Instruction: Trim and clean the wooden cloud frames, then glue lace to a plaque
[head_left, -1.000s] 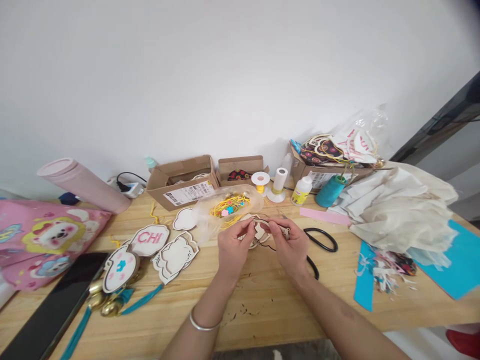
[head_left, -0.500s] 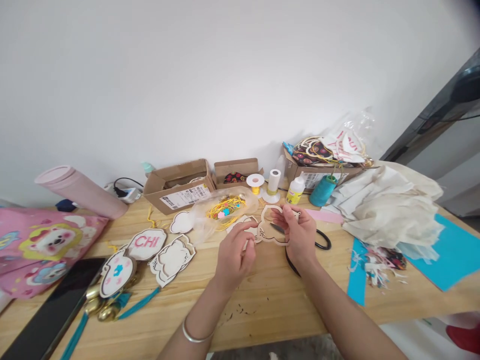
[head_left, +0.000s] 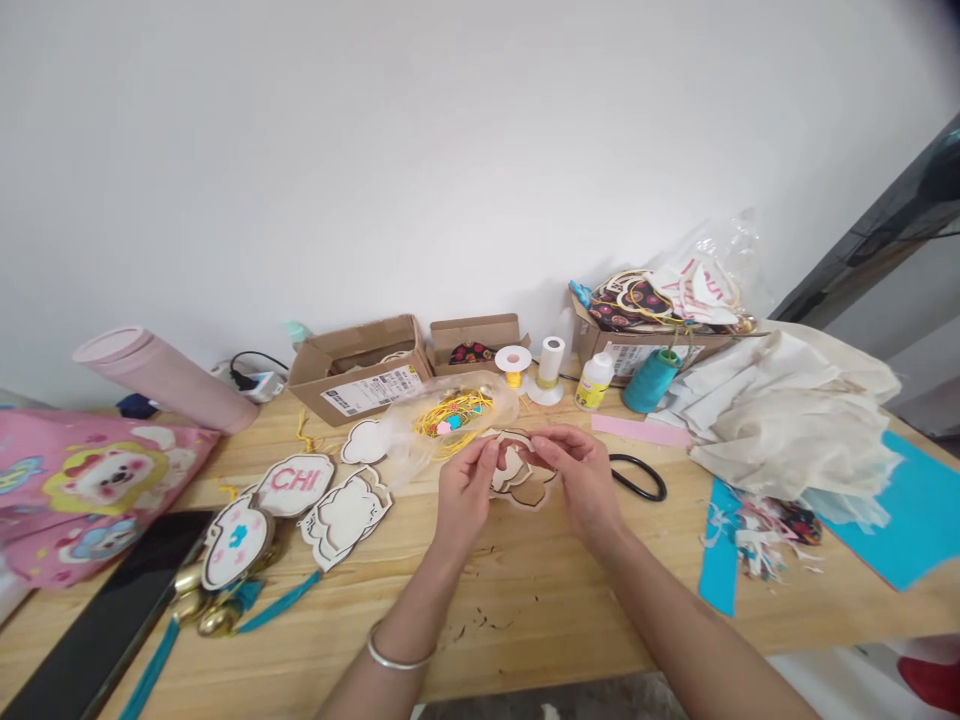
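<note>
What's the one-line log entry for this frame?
left hand: pinching wooden cutout | right hand: pinching wooden cutout | scissors: on table, right of hands

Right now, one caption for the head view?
Left hand and right hand pinch a wooden cutout at the table, scissors alongside.

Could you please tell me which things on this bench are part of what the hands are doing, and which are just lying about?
In hand: wooden cutout, held between the left hand and right hand.
Lying about: scissors, glue bottle, teal spool, CHI plaque, pink flask, plastic bag of yellow cord.
</note>
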